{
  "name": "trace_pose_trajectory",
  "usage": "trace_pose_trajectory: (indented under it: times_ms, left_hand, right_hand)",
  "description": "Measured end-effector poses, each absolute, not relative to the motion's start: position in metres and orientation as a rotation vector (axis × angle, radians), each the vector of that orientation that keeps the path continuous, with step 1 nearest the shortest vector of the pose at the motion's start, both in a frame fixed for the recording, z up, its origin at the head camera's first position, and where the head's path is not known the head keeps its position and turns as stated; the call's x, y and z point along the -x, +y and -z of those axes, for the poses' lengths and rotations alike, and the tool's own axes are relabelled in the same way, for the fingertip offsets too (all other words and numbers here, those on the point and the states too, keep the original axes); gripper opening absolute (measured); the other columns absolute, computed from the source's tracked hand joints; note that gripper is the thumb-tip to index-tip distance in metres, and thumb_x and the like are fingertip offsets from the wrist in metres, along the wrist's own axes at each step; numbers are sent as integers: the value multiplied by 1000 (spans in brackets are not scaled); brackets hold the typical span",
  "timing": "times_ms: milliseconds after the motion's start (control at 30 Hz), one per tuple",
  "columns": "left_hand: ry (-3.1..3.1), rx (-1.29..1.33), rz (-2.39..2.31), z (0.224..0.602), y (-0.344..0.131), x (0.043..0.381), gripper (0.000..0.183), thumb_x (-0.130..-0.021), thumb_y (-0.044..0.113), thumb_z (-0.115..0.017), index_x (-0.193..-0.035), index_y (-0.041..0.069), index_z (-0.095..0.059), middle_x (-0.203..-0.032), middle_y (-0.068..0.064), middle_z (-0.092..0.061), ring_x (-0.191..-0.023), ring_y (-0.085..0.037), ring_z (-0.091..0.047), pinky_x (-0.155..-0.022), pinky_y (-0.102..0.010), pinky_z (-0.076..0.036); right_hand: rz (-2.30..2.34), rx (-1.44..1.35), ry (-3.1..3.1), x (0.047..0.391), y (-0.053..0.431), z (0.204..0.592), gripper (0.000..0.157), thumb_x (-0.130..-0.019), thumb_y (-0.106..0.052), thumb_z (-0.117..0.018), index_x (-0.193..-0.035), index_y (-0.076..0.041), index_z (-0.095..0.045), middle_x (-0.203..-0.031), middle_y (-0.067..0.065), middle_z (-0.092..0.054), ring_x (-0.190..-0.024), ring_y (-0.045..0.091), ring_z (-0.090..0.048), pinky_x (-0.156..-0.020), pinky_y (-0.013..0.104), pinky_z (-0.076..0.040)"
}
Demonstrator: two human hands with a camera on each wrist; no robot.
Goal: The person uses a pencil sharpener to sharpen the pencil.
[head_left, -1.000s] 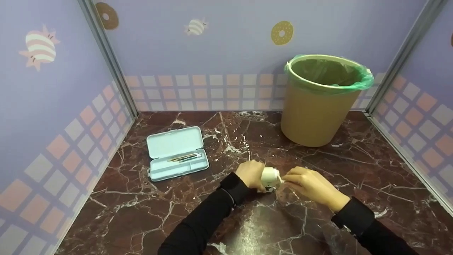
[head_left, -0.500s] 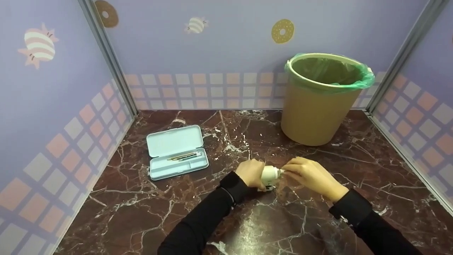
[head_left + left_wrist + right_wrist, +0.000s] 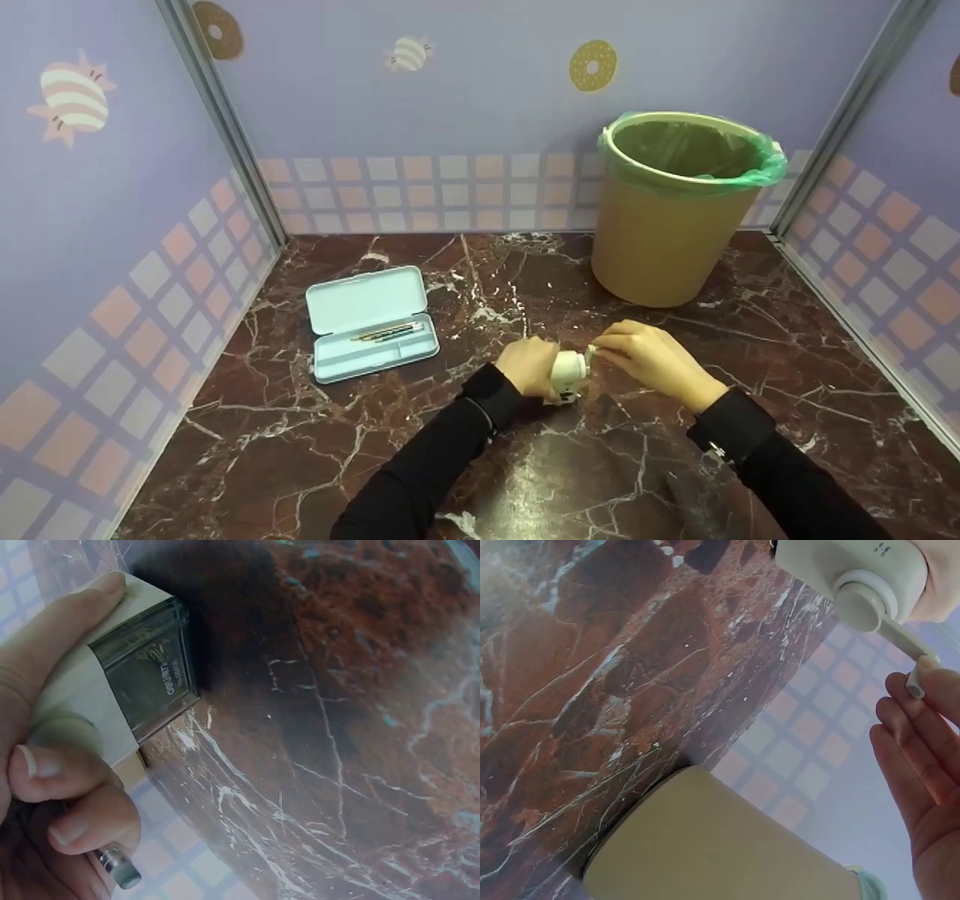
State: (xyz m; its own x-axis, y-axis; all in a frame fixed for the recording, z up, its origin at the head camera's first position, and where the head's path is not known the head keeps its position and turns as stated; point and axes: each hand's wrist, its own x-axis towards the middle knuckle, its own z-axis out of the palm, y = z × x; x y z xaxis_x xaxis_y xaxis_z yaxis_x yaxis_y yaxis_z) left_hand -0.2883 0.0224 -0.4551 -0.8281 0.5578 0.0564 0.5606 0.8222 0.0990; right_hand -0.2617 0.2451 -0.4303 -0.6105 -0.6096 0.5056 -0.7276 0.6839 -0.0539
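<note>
I'm seeing a tan, round, green-lined bin [image 3: 667, 247] standing well right of an open, pale-blue, rectangular pencil case [image 3: 366, 300] on the dark-red, marble-patterned tabletop [image 3: 262, 450].

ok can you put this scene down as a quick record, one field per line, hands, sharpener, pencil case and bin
left hand: the left hand grips the sharpener
right hand: the right hand pinches the end of the crank handle
sharpener: pale body, dark see-through section
pencil: one end shows by the left hand's fingers
pencil case: light blue case, lid open, pencils inside
bin: tan bin, upright, green liner over its rim
surface: dark red marbled table
</note>
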Motion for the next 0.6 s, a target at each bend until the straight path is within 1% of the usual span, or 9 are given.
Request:
trace_pose_trajectory:
  times_ms: [167,267,300,400,600]
  left_hand:
    - [-2959,928,173,456,21,287,52,-60,40,-96,-96,11,-71,-91,-4,-78,-81,-21,-74,-69,-37,-61]
    - [-2952,948,199,459,21,288,52,-61,39,-96,-96,10,-71,-91,-5,-78,-81,-23,-74,-70,-39,-61]
    - [-2930,957,203,465,21,291,52,-60,41,-96,-95,12,-70,-89,-3,-77,-79,-22,-74,-69,-39,-61]
    - [-2924,959,215,466,21,291,52,-60,40,-96,-94,11,-70,-88,-4,-77,-79,-22,-74,-69,-40,-61]
    - [-2948,931,169,458,22,287,51,-62,39,-95,-97,11,-71,-91,-3,-77,-81,-20,-74,-69,-36,-61]
  right_hand:
    - [-340,-1002,-2487,272,241,431,15,-88,-12,-78,-102,-8,-80,-94,4,-76,-86,21,-72,-76,37,-60]
    - [-334,-982,-2539,278,239,434,16,-90,-11,-75,-104,-6,-80,-95,7,-76,-88,24,-73,-78,39,-61]
    - [-335,-980,-2550,279,238,435,16,-90,-11,-75,-104,-6,-80,-95,7,-76,-88,24,-73,-78,40,-61]
    - [-347,-973,-2561,284,237,438,16,-90,-10,-75,-104,-5,-80,-94,8,-76,-87,25,-73,-77,40,-61]
    - [-329,-953,-2579,291,235,448,14,-90,-8,-74,-102,-6,-80,-91,10,-75,-83,27,-73,-75,42,-61]
